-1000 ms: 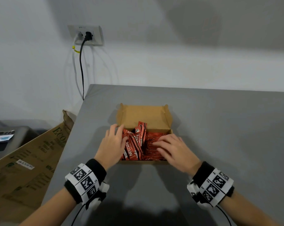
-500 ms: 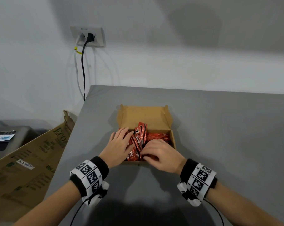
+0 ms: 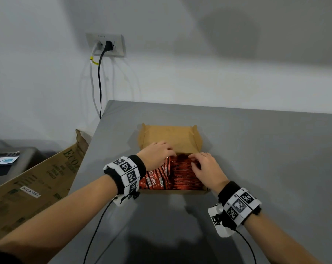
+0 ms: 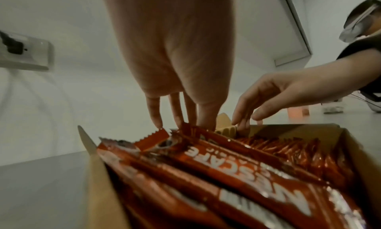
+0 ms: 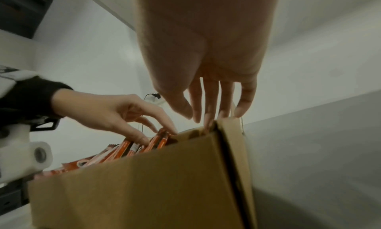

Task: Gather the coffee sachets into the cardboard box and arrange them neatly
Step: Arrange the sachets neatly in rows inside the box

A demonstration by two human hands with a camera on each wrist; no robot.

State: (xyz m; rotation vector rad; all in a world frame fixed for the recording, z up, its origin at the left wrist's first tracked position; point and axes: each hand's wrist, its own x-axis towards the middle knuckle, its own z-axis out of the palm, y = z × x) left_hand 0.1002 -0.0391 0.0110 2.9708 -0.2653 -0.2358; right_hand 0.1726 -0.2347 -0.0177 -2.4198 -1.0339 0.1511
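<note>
Sachets: the coffee sachets point(image 3: 172, 174) all lay inside the cardboard box point(image 3: 170, 134), which sat on the grey table point(image 3: 256, 149). None showed on the bare table around it.

Right-side row: packed on edge, close and even, against the right wall of the box.

Left-side bundle: several sachets leaned loose and crossed, their far crimped ends poking up unevenly.

Your left hand: your left hand point(image 3: 155, 154) reached over the left bundle with its fingers point(image 4: 153, 112) fairly straight, the tips touching the raised far ends. You gripped nothing that I could see.

Your right hand: your right hand point(image 3: 207, 166) hovered over the packed row with fingers point(image 5: 206, 100) relaxed and slightly spread, their tips at the far end of the row by the box wall. Whether they pressed the sachets or only brushed them I could not tell.

Handling, my judgement: these sachets looked light, thin and glossy, so likely slippery in a stack and quick to fan out. The foil should bend but not break, and the crimped ends were the stiffest part.

Where to hold, my judgement: take the loose bundle across its long flat sides, thumb against fingers, rather than by 1 end, then stand it beside the packed row.

Stage, my judgement: gathering looked done; squaring the left bundle remained.

Elsewhere: a wall socket point(image 3: 106, 44) with 2 cables, and a large flattened carton point(image 3: 33, 187) left of the table.
</note>
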